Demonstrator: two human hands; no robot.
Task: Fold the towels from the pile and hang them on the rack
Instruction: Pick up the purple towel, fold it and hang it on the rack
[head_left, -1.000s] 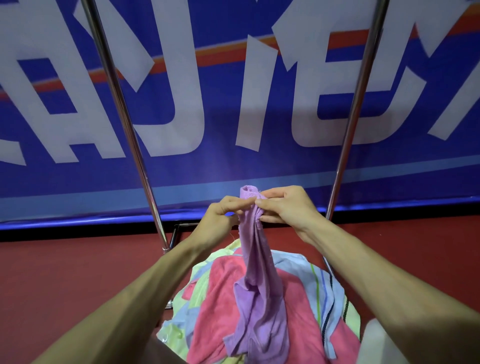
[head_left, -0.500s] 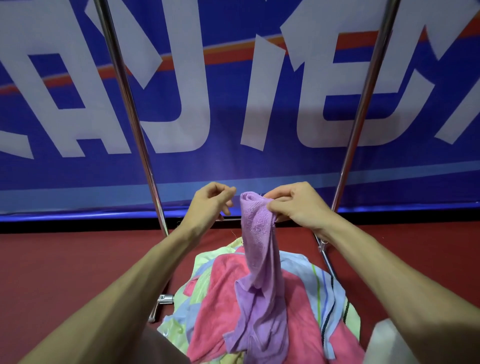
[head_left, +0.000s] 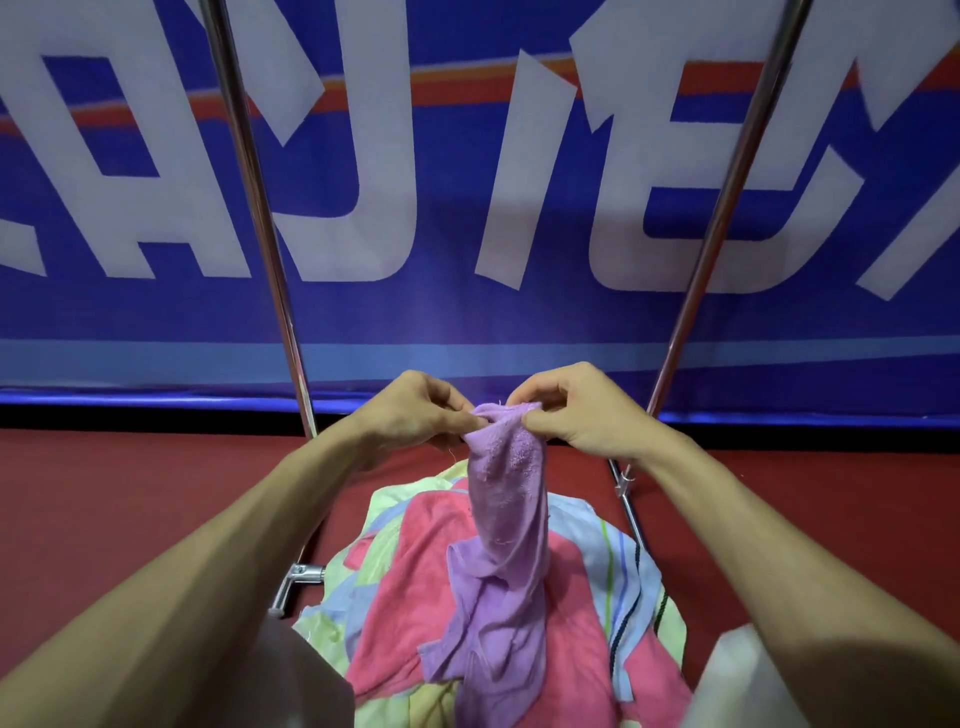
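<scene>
We have the lilac terry-cloth towel (head_left: 506, 499) lifted by its top edge. Our left hand (head_left: 415, 410) and right hand (head_left: 582, 410) are close together, each pinching the bunched hem between thumb and fingertips. Both hands grasp the cloth; neither is free. We judge they sit this near each other because we are feeling along the edge for the corners, so the towel can be drawn out flat before any fold.

The towel hangs from our fingers in a narrow, twisted column. Its lower end rests on the heap below, so it is not clear of the pile. Under it lie a coral-pink terry towel (head_left: 410, 571), a pale blue towel with coloured stripes (head_left: 613, 561) and a pale yellow-green cloth (head_left: 384, 509), all crumpled together on the dark red floor (head_left: 130, 493).

The rack's shiny metal left upright (head_left: 249, 171) and right upright (head_left: 727, 208) rise on either side of our hands. The bar that would take the towels is out of view above.

By our reckoning the task is at an early step, with nothing folded or hung that we can see. Next we would spread our hands apart along the hem, watching that the trailing end does not drag the pink towel up with it
</scene>
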